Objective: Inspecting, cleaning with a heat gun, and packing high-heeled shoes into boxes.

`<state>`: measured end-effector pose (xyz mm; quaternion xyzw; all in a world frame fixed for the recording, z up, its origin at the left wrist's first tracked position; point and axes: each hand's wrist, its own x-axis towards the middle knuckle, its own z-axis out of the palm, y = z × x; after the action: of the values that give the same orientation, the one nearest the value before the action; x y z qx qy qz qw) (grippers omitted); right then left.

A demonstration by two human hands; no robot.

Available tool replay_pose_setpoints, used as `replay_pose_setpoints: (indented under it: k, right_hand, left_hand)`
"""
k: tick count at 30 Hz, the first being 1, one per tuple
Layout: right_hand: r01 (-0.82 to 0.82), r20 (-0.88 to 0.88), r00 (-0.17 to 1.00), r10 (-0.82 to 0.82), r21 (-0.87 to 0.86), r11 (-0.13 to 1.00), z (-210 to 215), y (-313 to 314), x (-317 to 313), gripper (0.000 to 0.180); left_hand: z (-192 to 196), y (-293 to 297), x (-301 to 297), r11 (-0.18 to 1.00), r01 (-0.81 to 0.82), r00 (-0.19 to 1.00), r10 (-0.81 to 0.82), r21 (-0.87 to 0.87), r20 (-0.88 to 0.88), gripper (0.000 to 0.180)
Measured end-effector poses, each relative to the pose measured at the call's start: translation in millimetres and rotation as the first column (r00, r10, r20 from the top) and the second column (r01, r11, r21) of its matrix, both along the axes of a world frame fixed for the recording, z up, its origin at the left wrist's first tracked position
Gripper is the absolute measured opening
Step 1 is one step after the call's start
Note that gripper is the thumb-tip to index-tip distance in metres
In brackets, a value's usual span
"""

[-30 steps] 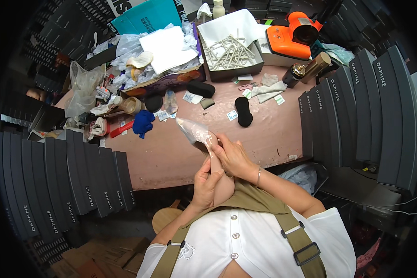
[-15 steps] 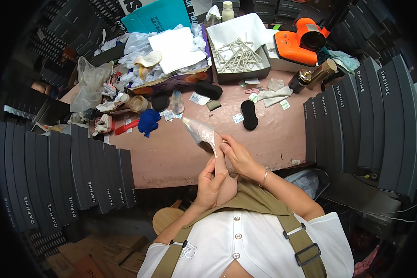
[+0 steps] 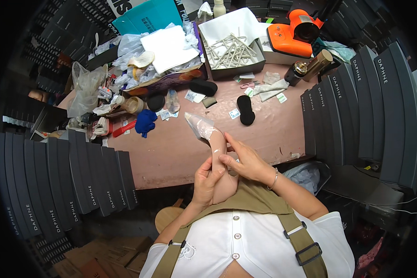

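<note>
A beige pointed-toe shoe lies between my hands at the front edge of the table, its toe pointing away and slightly left. Clear, wrinkled plastic film covers the toe. My left hand grips the rear part of the shoe from the left, the thumb across it. From the right, my right hand holds the middle, its thumb on the near surface and forefinger along the side. The shoe's rear end rests against my olive apron.
Stacks of dark grey shoeboxes flank me on the left and right. Beyond the shoe lie black oval pads, a blue cloth and paper tags. At the back stand a box of white sticks and an orange device.
The shoe has turned slightly, showing more of its beige surface and less of the dark opening. My right hand has shifted a little right and down, with its fingers more extended.
</note>
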<state>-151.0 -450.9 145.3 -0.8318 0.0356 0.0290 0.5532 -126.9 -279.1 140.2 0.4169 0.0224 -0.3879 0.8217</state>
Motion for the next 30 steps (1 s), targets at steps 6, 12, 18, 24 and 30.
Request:
replay_pose_setpoints:
  k: [6, 12, 18, 24, 30]
  right_hand:
    - [-0.057, -0.147, 0.989, 0.033, -0.163, 0.985, 16, 12, 8, 0.066]
    - [-0.037, -0.17, 0.985, 0.005, -0.187, 0.982, -6, 14, 22, 0.061]
    - [-0.034, 0.003, 0.999, 0.035, -0.215, 0.976, 3, 11, 6, 0.069]
    - [-0.101, -0.063, 0.995, 0.084, -0.371, 0.923, -12, 16, 20, 0.052]
    - [-0.001, -0.121, 0.993, 0.009, 0.067, 0.998, -6, -3, 35, 0.046]
  left_hand:
    - [12, -5, -7, 0.999, -0.027, 0.999, 0.027, 0.019, 0.02, 0.049]
    - [3, -4, -9, 0.999, -0.03, 0.998, 0.029, 0.026, 0.059, 0.05]
    - [0, 3, -8, 1.0, -0.023, 1.0, 0.023, 0.012, 0.012, 0.044]
    - [-4, 1, -7, 0.999, -0.043, 0.999, 0.044, 0.021, -0.018, 0.044]
    - [7, -3, 1, 0.998, -0.058, 0.995, 0.055, 0.023, 0.088, 0.047]
